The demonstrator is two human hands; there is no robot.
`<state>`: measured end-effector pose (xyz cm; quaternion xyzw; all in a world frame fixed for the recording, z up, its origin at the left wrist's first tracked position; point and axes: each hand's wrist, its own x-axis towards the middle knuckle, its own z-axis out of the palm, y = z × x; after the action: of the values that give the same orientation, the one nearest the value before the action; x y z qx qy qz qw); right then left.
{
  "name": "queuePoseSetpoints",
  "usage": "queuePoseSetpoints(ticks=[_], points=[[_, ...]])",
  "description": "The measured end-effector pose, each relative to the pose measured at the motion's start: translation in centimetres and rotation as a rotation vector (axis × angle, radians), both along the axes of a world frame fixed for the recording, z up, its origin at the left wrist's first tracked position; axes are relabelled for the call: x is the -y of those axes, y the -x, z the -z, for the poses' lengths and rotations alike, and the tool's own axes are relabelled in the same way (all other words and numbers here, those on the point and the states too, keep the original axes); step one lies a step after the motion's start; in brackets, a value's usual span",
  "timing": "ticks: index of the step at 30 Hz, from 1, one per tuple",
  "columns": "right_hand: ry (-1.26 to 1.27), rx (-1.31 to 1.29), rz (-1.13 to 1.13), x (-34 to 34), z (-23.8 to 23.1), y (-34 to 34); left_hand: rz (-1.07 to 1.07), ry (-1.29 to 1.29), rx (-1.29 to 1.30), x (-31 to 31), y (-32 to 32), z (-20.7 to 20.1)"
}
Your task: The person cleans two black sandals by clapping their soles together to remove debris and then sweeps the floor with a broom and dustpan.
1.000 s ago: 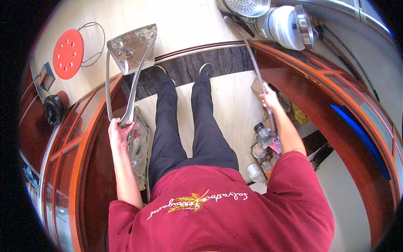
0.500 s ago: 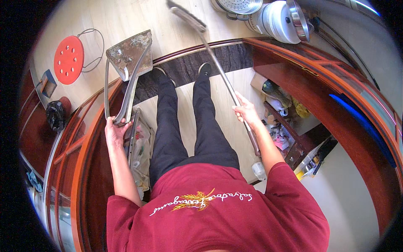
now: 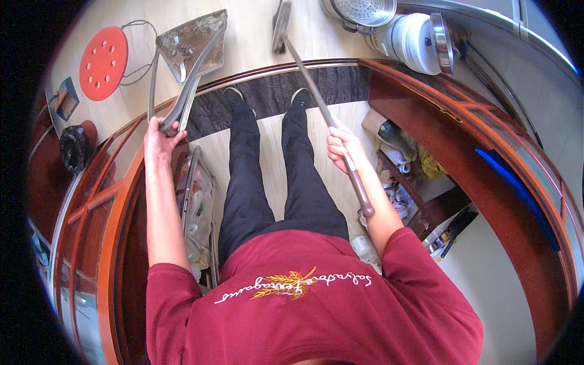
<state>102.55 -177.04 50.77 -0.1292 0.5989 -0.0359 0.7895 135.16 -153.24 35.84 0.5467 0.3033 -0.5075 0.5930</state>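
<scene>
My left hand [image 3: 162, 131] is closed around the top of the long handle of a dustpan [image 3: 193, 44]. The dustpan's worn, stained metal pan rests on the light floor beyond the dark threshold strip, left of my feet. My right hand [image 3: 345, 146] grips the shaft of a long-handled broom [image 3: 309, 78], with the dark end of its handle sticking out below the hand along my forearm. The broom's narrow head [image 3: 280, 25] is at the far side, right of the dustpan and apart from it. My fingers partly hide both handles.
A red round stool [image 3: 103, 63] with holes stands left of the dustpan. Pots and a white bucket [image 3: 414, 44] are at the back right. Sliding door frames [image 3: 125, 243] flank me. A shelf [image 3: 420, 198] with clutter is on the right, and bagged items [image 3: 199, 213] are by my left leg.
My left hand has lifted the dustpan handle farther away from me. The broom head has swung to a more upright angle, and my right hand has shifted slightly left.
</scene>
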Motion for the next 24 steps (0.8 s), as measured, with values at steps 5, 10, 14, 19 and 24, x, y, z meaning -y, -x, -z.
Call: queuePoseSetpoints(ticks=[5, 10, 14, 19, 24], points=[[0.157, -0.147, -0.048, -0.3, -5.3, 1.9, 0.040, 0.091, -0.019, 0.7, -3.5, 0.3], [0.462, -0.617, -0.438, 2.0, -4.8, 3.5, 0.062, 0.073, 0.042, 2.3, -5.8, -0.6], [0.398, -0.622, -0.410, 5.4, 0.6, 6.7, 0.053, 0.107, 0.029, 1.9, -7.3, -0.2], [0.197, -0.473, -0.079, 0.7, 4.0, -0.2, 0.032, 0.191, 0.057, 1.1, -8.9, -1.6], [-0.023, -0.044, 0.246, -1.4, 0.6, -1.0, 0.062, 0.079, 0.113, 1.6, -10.4, -1.7]])
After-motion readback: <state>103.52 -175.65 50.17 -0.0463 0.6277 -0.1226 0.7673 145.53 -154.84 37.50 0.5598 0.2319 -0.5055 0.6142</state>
